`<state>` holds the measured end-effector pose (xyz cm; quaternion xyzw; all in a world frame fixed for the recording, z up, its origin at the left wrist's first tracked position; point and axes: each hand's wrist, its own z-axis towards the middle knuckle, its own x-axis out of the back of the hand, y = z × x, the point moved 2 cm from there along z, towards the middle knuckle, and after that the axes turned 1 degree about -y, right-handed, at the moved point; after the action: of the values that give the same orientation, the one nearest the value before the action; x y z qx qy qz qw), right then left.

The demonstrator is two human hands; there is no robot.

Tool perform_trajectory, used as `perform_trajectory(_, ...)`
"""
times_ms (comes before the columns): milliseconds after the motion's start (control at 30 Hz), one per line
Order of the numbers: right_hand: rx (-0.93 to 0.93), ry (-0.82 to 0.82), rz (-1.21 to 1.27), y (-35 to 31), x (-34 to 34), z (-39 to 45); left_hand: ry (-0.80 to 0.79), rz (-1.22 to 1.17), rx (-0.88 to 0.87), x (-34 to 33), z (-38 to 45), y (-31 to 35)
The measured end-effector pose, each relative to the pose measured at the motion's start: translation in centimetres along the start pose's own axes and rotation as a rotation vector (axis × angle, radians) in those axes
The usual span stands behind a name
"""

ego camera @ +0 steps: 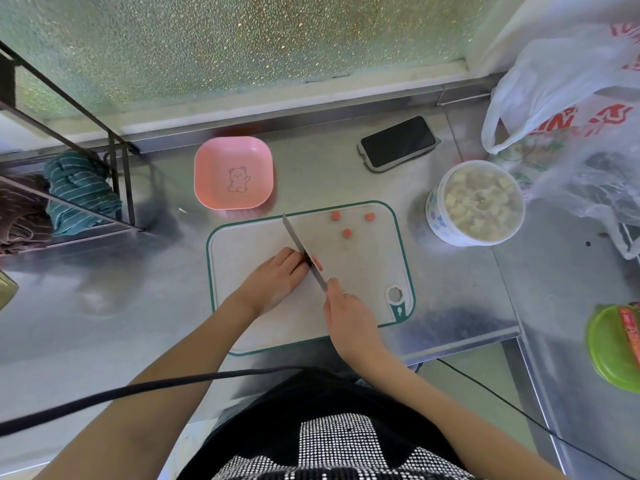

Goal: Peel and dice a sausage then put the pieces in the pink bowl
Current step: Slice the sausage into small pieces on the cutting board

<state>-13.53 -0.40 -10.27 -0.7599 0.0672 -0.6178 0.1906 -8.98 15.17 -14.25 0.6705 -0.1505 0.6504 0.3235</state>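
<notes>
Steel table [450, 306] carrying a white cutting board [360, 271] with a green rim. Pressing down on the sausage [317, 263] at mid-board with the left hand [277, 278], fingers curled over it. Gripping the knife [301, 249] handle in the closed right hand [346, 306], blade resting against the sausage. Lying loose toward the board's far edge, three cut pieces [347, 233]. Sitting empty just beyond the board's far left corner, the pink bowl [232, 173].

Steel counter [104, 306], frosted window [242, 46] lit from behind, dark metal rack [117, 161]
</notes>
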Motion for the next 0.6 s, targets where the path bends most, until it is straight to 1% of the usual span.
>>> perform_trajectory(100, 0.012, -0.029, -0.055, 0.0, -0.4, 0.0, -0.016, -0.003, 0.002, -0.1, -0.1, 0.0)
perform_trajectory(233, -0.021, -0.055, -0.174, -0.2, -0.9, 0.3, -0.02, -0.006, 0.021, 0.1, 0.0, -0.1)
perform_trajectory(333, -0.041, -0.071, -0.149, -0.1, -1.0, 0.5, -0.043, -0.004, 0.023, 0.1, 0.0, 0.0)
perform_trajectory(500, -0.024, -0.131, -0.12, 0.4, -0.8, 0.2, -0.06, 0.012, 0.042, 0.0, 0.0, -0.1)
perform_trajectory(600, -0.101, -0.119, -0.054, 1.2, -0.2, 0.0, -0.033, 0.024, 0.026, 0.2, 0.0, 0.0)
